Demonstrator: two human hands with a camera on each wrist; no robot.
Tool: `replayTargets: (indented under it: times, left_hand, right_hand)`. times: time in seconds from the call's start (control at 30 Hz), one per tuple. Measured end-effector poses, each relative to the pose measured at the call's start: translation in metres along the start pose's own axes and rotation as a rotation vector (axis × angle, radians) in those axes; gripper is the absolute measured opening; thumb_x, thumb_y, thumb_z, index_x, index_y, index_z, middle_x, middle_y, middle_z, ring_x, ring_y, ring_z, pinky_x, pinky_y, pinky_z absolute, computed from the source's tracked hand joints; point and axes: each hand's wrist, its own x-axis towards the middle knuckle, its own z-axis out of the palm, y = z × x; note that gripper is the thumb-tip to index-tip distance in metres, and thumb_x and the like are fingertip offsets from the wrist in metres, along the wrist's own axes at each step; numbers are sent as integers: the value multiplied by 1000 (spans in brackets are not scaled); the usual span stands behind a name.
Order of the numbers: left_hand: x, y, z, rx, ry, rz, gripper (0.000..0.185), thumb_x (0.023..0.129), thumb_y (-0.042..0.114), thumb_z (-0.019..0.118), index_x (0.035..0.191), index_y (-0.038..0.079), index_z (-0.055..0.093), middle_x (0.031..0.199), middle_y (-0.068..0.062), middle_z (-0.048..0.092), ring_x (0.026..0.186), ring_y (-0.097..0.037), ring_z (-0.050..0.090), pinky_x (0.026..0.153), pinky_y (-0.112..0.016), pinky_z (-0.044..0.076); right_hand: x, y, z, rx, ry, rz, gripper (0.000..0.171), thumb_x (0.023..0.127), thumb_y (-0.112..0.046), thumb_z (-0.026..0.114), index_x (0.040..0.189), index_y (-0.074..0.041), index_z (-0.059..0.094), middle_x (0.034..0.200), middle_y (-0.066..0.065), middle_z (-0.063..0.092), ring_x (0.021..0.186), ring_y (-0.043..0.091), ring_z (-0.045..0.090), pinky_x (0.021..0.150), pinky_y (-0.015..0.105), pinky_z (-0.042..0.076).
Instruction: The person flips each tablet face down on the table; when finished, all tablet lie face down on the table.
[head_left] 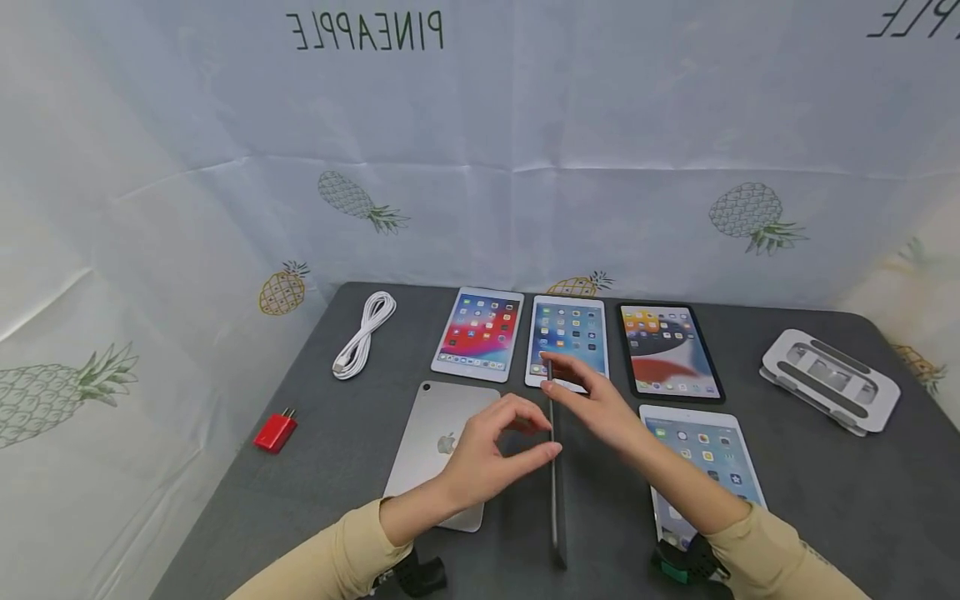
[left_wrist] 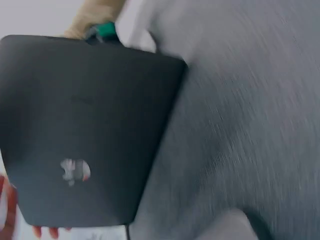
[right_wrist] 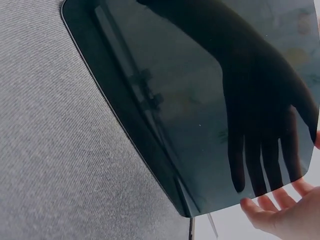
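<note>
**Dark tablet balanced on edge**

The dark tablet (head_left: 556,483) stands upright on the grey table (head_left: 825,483), mid-front. Right hand (head_left: 600,404) steadies its screen side with straight fingers; left hand (head_left: 487,454) hovers loosely curled, holding nothing, beside the face-down silver tablet (head_left: 438,442).

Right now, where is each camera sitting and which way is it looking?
Head: sits up high, looks forward and down at the grey table; both hands, left and right, and both sleeves show, around a dark tablet standing on edge.
Left wrist: faces the dark tablet's back; fingertips peek past its edge.
Right wrist: faces its dark screen; right fingers show.
Shared: all three see the dark tablet and the grey table.
</note>
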Motion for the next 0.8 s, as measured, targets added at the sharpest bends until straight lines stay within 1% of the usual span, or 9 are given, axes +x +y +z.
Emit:
replayTargets:
  times: [0.07,0.1,0.13,0.2,0.27,0.33,0.43,0.63,0.8]
  left_hand:
    - [-1,0,0,111,-39,239,22,84,13,76,103,11,66,102,-2,65,98,-12,60,87,-28,52]
    - [-1,0,0,152,-64,332,22,84,14,77,103,11,67,103,-2,65,100,-12,60,88,-27,51]
    - [-1,-1,1,182,-90,406,21,84,15,77,102,11,68,104,-2,65,101,-12,59,90,-26,50]
    - [-1,-1,1,233,-131,513,22,83,21,78,101,11,69,106,-2,65,104,-12,59,93,-24,48]
    - [-3,-1,2,282,-149,579,25,82,27,80,99,12,70,107,-2,66,106,-13,59,96,-24,46]
    - [-4,0,4,322,-156,623,30,79,32,82,99,13,71,109,-2,66,109,-15,58,98,-25,45]
    - [-5,2,6,366,-159,649,40,74,41,84,100,14,71,111,-1,66,113,-16,57,100,-26,43]
    - [-4,4,13,405,-137,674,56,62,52,88,101,15,71,112,-3,66,116,-16,55,100,-27,43]
    - [-4,5,18,430,-112,682,60,59,55,88,101,15,72,112,-3,67,115,-16,55,100,-26,43]
  right_hand:
    - [-1,1,-2,-4,-5,-8,53,97,-32,61,144,-12,47,142,13,49,131,31,44,100,57,39]
    - [-1,1,-3,-5,-4,-6,53,97,-32,61,144,-13,47,142,13,49,130,31,44,100,57,39]
    - [-2,1,-4,-9,-2,-3,52,97,-32,61,144,-13,47,142,13,49,130,31,44,100,57,39]
    - [-4,2,-5,-15,1,8,52,97,-34,60,144,-16,47,142,13,49,130,31,44,100,57,39]
    - [-5,2,-7,-12,2,21,51,97,-35,59,144,-17,47,142,12,49,131,30,44,101,57,39]
    - [-6,2,-8,-7,4,28,51,97,-36,59,144,-18,47,142,12,49,131,30,43,101,57,39]
    - [-7,3,-10,0,7,35,51,98,-37,58,144,-19,46,143,13,48,131,30,43,102,56,39]
    - [-10,7,-13,49,-4,40,53,99,-34,57,146,-15,43,144,13,46,131,32,43,102,53,41]
    - [-11,9,-16,83,-8,37,53,99,-32,57,147,-13,42,144,15,45,131,32,44,102,52,41]
